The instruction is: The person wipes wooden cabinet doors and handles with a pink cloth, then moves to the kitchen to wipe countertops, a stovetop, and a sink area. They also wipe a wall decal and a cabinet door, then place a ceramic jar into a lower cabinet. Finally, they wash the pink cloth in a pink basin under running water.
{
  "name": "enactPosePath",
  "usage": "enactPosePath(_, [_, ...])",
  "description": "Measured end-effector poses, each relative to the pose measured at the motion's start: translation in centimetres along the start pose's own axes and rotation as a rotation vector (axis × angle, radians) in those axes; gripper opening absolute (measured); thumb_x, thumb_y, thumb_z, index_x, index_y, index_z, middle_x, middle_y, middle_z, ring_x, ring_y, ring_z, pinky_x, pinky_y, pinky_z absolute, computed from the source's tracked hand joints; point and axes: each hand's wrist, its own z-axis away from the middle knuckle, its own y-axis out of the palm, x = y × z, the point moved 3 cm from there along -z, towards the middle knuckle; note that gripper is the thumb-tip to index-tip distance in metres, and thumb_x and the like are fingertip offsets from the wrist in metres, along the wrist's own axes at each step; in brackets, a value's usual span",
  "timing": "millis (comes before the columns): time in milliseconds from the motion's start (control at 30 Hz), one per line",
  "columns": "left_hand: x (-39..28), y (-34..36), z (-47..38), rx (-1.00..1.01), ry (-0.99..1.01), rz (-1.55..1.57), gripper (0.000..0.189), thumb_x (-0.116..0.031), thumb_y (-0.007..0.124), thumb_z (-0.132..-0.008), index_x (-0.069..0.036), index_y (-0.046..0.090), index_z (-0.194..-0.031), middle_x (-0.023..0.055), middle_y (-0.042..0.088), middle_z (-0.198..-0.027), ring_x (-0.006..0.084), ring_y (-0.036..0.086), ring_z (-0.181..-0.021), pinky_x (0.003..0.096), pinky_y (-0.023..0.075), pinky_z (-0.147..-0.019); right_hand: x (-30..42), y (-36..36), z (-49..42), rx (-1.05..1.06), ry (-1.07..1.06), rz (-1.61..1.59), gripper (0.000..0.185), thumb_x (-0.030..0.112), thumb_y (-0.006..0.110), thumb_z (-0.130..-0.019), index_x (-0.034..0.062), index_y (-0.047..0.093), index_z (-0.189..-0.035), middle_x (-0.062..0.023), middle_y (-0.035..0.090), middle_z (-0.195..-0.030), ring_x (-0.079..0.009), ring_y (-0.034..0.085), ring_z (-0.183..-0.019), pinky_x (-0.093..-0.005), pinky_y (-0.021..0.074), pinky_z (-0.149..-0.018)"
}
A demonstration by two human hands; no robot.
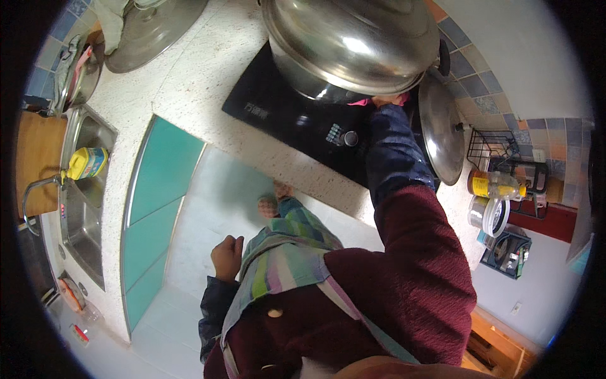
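My right hand [388, 100] reaches to the near side of a large lidded metal pot [352, 52], with a pink cloth [362, 102] about it. The pot's rim hides most of the fingers, and the cloth seems to be in their grip. The pot stands on a black glass cooktop [298, 123] with a knob. To the right of my right sleeve a round metal lid [440, 128] leans near the tiled wall. My left hand [227, 257] hangs beside the checked apron over the floor, fingers curled, with nothing visible in it.
At the left are a steel sink [85, 227] with a faucet and a yellow bottle [87, 163]. Another large lid [151, 33] lies on the speckled counter at the upper left. A wire rack [492, 144], a plastic bottle [497, 184] and a clear tub [487, 215] stand at the right.
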Motion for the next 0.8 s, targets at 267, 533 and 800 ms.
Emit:
enactPosePath(267, [-1.9, 1.1, -2.5, 0.079, -0.041, 0.037, 0.037, -0.029, 0.063, -0.093, -0.005, 0.05, -0.068, 0.0166, 0.053, -0.057, 0.0384, 0.055, -0.053, 0.0465, 0.0388, -0.05, -1.4, -0.5, -4.2, 0.149, -0.227, -0.16, 0.067, 0.045, 0.049, -0.089, 0.0067, 0.044, -0.144, -0.0196, 0.043, -0.147, -0.0424, 0.037, -0.135, -0.0601, 0.0339, -0.104])
enactPosePath(533, [-3.6, 0.2, -6.8, 0.098, 0.098, 0.14, 0.034, -0.026, 0.064, -0.092, -0.005, 0.052, -0.069, 0.017, 0.054, -0.059, 0.0383, 0.056, -0.054, 0.0465, 0.0396, -0.05, -2.4, -6.8, 3.1, 0.433, -0.418, -0.154, 0.066, 0.048, 0.045, -0.094, 0.0145, 0.038, -0.15, -0.0162, 0.03, -0.157, -0.0396, 0.025, -0.144, -0.0538, 0.0173, -0.118])
enactPosePath(800, [-4.2, -3.5, -13.3, 0.22, 0.391, 0.034, 0.026, -0.024, 0.063, -0.09, -0.006, 0.056, -0.074, 0.0164, 0.061, -0.064, 0.036, 0.061, -0.059, 0.0453, 0.0449, -0.052, 3.3, -21.9, 16.6, 0.684, -0.519, 0.052, 0.062, 0.027, 0.043, -0.093, -0.0045, 0.035, -0.146, -0.0228, 0.033, -0.154, -0.0366, 0.036, -0.14, -0.0476, 0.024, -0.116])
